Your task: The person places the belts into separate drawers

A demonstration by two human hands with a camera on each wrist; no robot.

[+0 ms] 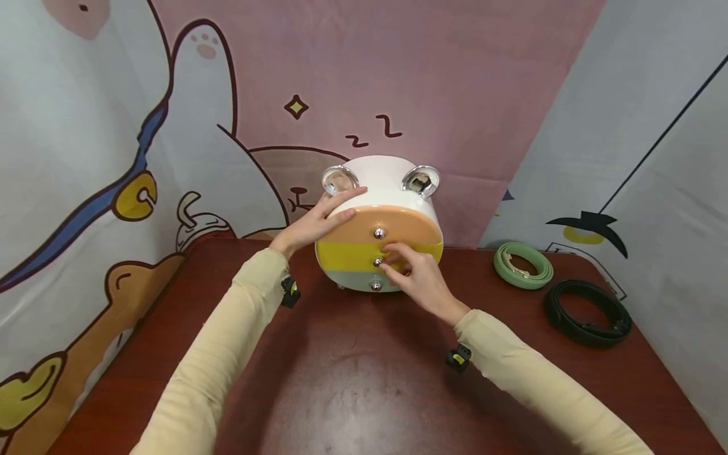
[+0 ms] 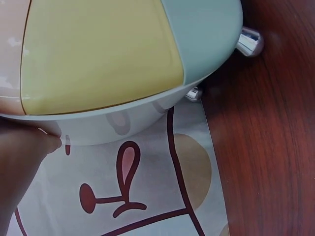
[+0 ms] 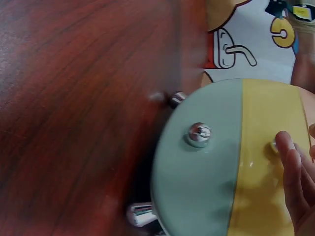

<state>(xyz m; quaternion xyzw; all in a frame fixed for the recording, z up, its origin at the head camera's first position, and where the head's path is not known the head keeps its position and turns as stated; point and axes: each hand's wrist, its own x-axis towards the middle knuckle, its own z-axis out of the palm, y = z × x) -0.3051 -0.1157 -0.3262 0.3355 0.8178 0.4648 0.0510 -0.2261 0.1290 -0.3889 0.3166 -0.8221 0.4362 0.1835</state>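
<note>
A round, clock-shaped drawer box stands upright on the table, with a white body and two silver bell-like cups on top. Its front has an orange drawer, a yellow drawer and a green drawer, each with a silver knob. My left hand rests on the upper left of the box, fingers straight along its edge. With thumb and fingertips, my right hand pinches the yellow drawer's knob. The drawer fronts look flush with the body.
A coiled green belt and a coiled black belt lie on the right of the brown table. Close behind the box hangs a printed cartoon cloth. Short silver feet hold the box off the tabletop.
</note>
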